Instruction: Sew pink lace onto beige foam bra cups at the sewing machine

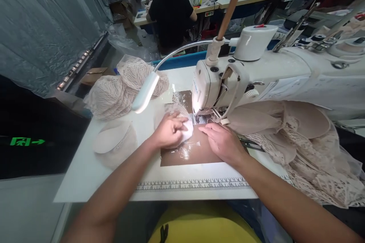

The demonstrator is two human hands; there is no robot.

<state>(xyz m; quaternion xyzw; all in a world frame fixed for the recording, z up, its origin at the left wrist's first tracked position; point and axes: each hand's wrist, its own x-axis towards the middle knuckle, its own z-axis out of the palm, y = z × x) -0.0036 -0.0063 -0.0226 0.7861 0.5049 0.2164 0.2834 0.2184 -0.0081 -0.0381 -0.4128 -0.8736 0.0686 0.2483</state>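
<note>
My left hand presses down with curled fingers on a pale bra cup edged with sheer fabric, just left of the presser foot. My right hand rests on the brown plate in front of the sewing machine. Its thumb and forefinger are drawn together near the foot; whether they pinch a thread or something else is too small to see. Another cup piece with sheer fabric lies on the white table to the left.
Bundles of beige lace sit at the table's back left. Beige fabric and lace are heaped on the right, beside dark scissors. A lamp hangs over the table. A measuring tape runs along the front. Another person sits ahead.
</note>
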